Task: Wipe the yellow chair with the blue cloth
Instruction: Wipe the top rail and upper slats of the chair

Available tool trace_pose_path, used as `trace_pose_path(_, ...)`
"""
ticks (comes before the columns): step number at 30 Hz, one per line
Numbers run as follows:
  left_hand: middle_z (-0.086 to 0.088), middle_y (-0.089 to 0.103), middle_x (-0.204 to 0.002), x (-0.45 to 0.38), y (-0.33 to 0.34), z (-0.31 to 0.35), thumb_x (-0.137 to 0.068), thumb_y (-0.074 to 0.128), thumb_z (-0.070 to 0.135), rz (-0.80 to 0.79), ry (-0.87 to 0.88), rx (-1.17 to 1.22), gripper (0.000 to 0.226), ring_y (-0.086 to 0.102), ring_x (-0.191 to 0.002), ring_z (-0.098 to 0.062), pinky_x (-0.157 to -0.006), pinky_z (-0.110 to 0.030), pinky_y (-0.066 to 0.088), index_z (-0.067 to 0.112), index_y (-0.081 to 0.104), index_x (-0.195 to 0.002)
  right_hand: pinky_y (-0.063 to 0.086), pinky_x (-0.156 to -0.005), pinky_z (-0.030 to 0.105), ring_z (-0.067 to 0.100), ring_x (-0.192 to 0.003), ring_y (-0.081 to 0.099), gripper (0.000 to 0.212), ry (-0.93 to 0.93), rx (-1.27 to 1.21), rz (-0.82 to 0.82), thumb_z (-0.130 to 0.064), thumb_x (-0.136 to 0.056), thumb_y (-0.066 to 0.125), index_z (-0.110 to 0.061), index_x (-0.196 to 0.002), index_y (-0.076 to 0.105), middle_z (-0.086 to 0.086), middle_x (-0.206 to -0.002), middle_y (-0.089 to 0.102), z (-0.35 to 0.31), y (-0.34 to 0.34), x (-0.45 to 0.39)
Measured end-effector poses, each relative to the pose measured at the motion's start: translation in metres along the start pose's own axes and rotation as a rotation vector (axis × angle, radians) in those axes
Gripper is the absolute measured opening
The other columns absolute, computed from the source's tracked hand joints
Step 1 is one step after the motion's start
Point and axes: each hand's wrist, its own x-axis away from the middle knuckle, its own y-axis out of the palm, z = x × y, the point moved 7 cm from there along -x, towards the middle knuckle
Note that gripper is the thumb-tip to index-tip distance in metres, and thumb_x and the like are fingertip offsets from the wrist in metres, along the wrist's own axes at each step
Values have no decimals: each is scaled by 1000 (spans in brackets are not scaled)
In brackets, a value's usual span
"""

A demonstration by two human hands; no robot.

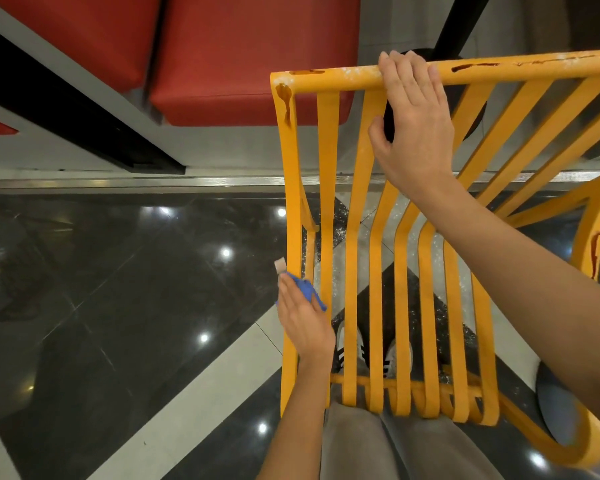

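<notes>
Floor: glossy dark stone tiles (94, 289) with pale diagonal bands (201, 386) (ceiling lights mirrored as bright dots)
Threshold: metal strip (136, 181)
Seating: red cushioned bench (243, 53)
Post: black pole (459, 19)

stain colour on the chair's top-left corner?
Dark brown drip stain on the yellow chair, head view.

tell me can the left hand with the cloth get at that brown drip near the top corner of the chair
Probably yes. The left hand holds the blue cloth against the same outer slat that carries the brown drip higher up, and nothing sits between them.
</notes>
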Motion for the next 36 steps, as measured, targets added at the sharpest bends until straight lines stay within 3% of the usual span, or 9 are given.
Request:
trace_pose_path(4,-16,26,-159,-62,-3,64,-95,56,8,46,73,-34,73,29,-145,-30,-119,-41,27,0,13,-153,9,-122,36,22,-148,21,58,7,2,12,-19,-96,39,-11,-152,27,6,-156,32,-1,0,0)
trace_pose_path(8,-15,16,-162,-95,-4,96,-98,51,7,170,103,-18,71,18,-149,-28,-119,-41,26,-2,8,-153,9,-123,36,22,-148,21,59,-5,24,13,-19,-95,38,-11,-152,27,5,-157,32,0,0,0)
trace_pose_path(13,-11,17,-162,-64,8,61,-97,55,12,109,101,-50,75,16,-150,-25,-122,-39,19,4,8,-155,8,-123,35,21,-148,19,60,-31,69,-9,-18,-94,36,-11,-153,24,5,-158,28,4,-1,0)
trace_pose_path(18,-12,31,-158,25,5,-20,-95,58,12,28,29,-1,70,32,-144,-28,-118,-45,29,5,20,-153,4,-123,33,20,-149,14,60,-42,116,-40,-19,-95,30,-14,-154,20,4,-161,22,9,3,-1)
trace_pose_path(22,-14,32,-156,82,-1,-67,-92,63,8,-13,-10,-37,74,34,-143,-31,-117,-46,31,4,20,-152,4,-123,33,21,-150,13,61,-27,106,-49,-20,-95,31,-15,-155,19,5,-161,20,9,3,0)
trace_pose_path(26,-15,31,-157,70,6,-51,-90,66,8,5,-45,-78,78,33,-143,-32,-116,-46,33,2,19,-152,4,-123,34,21,-150,13,63,-24,104,-51,-18,-94,33,-14,-155,19,5,-161,20,7,2,0)
trace_pose_path(32,-13,17,-162,-23,21,17,-96,60,19,47,25,-174,78,19,-149,-27,-121,-37,24,1,10,-153,10,-123,37,21,-148,19,63,-49,169,-53,-19,-89,31,-15,-152,26,3,-158,29,7,-1,-1)
trace_pose_path(36,-12,7,-164,12,19,-11,-100,51,25,21,69,-245,77,11,-151,-25,-121,-34,11,3,1,-154,13,-122,37,21,-145,25,61,-62,202,-55,-20,-87,31,-14,-148,31,3,-154,35,8,0,0)
